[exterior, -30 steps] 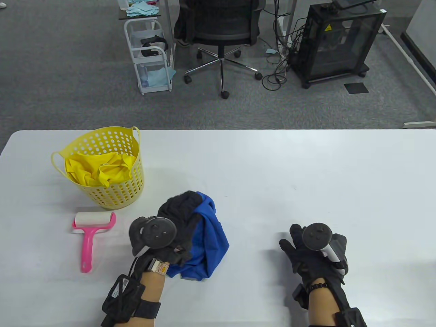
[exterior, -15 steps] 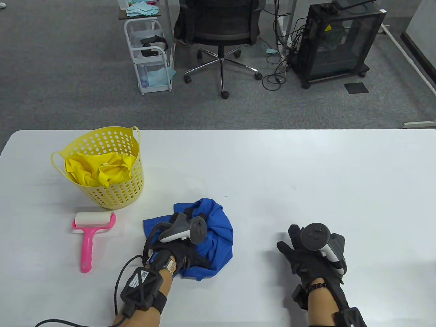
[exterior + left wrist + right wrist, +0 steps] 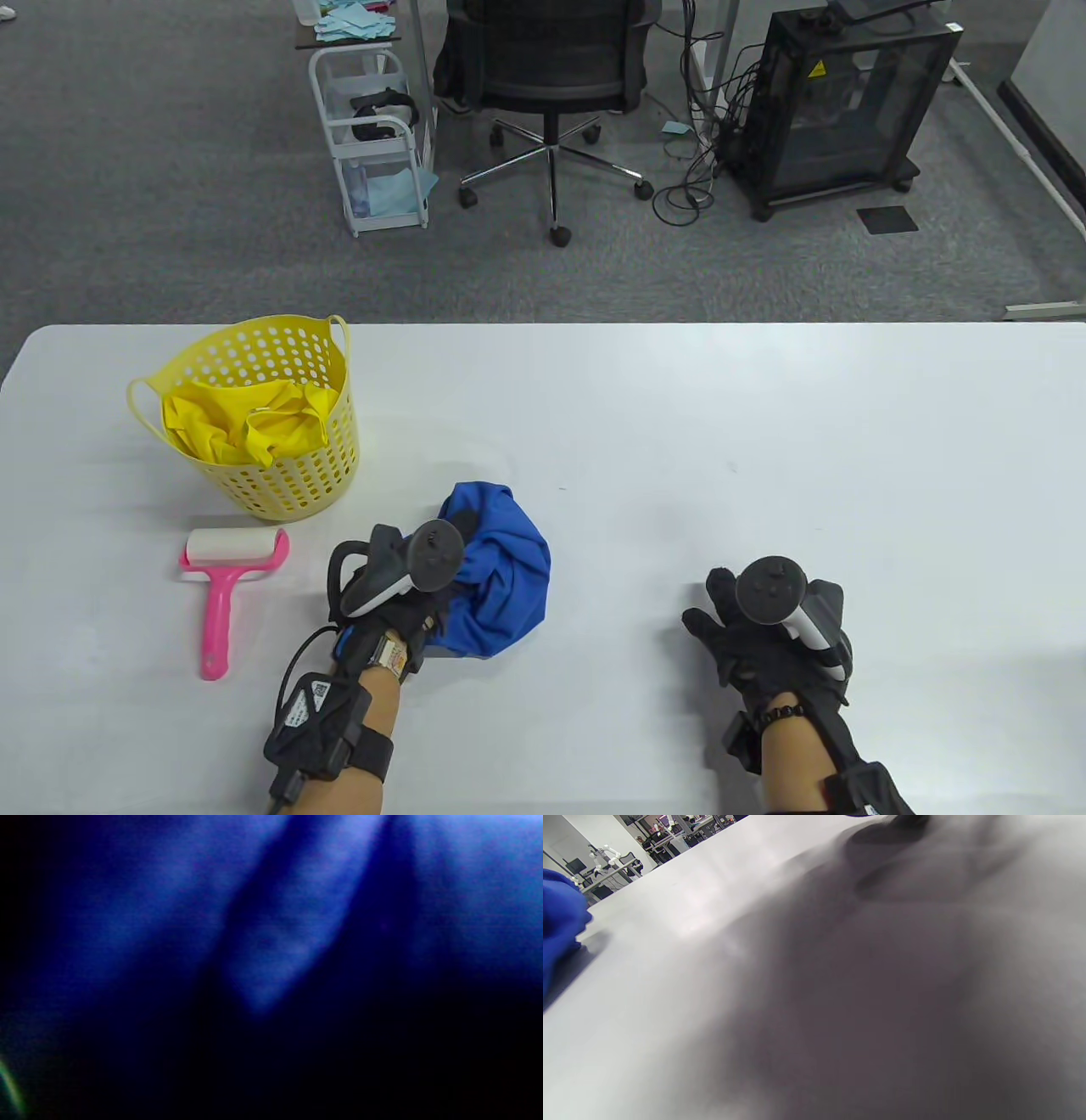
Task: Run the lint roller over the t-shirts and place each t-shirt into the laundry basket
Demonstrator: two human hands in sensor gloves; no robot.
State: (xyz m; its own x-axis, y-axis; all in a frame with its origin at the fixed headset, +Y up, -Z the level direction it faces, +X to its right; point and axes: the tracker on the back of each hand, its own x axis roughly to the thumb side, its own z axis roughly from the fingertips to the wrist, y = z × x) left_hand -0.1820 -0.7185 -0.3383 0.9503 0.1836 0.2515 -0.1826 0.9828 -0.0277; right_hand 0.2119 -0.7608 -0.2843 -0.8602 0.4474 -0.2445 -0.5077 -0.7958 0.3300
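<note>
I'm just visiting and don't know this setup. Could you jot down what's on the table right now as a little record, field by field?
surface: white table
basket: yellow laundry basket, far left, upright
in basket: yellow t-shirt
being handled: blue t-shirt, bunched up
left hand: grips the blue t-shirt
right hand: rests on the table, fingers spread, holding nothing
tool: pink lint roller, lying flat in front of the basket, untouched
left wrist view: only blurred blue cloth
</note>
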